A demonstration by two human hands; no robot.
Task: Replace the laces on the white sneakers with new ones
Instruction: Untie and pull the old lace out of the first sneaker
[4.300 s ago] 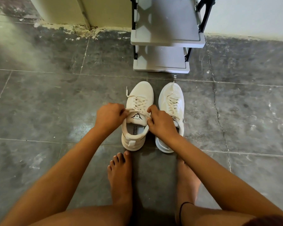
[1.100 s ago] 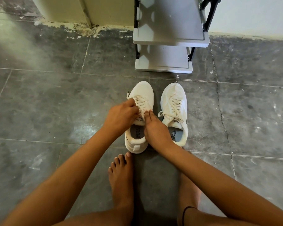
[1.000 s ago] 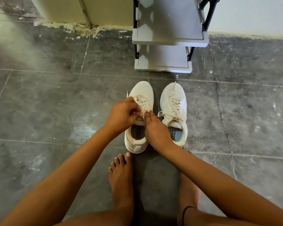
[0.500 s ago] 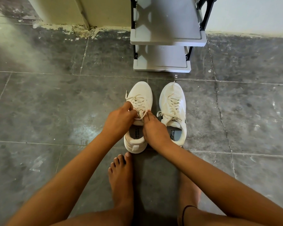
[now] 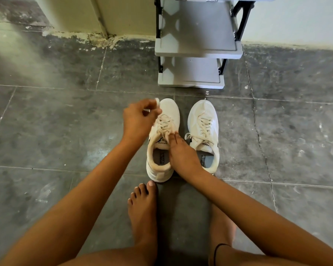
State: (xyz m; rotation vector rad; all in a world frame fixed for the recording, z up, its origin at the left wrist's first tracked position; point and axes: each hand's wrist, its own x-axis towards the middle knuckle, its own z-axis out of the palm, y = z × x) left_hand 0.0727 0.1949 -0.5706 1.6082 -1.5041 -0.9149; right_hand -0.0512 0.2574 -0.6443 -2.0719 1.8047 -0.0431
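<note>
Unlacing: pinches old lace [image 5: 164, 125] in left hand [image 5: 137, 120] beside sneaker [image 5: 170, 110] toe, presses tongue [image 5: 161, 142] with flat right hand [image 5: 182, 152]; needs steady outward pull

At twelve o'clock, the sneaker [image 5: 162, 139] had a matt white cloth upper and a soft, padded cloth collar. Its lace [image 5: 164, 124], pinched in my left hand [image 5: 138, 121], was flat woven cloth, matt and cream. The floor tiles [image 5: 65, 121] looked like dark grey stone, smooth with a faint sheen, scuffed and flecked white. Further off at twelve, the rack [image 5: 196, 47] had matt grey plastic shelves. At eleven, the wall foot [image 5: 96, 37] was rough, crumbling plaster.
</note>
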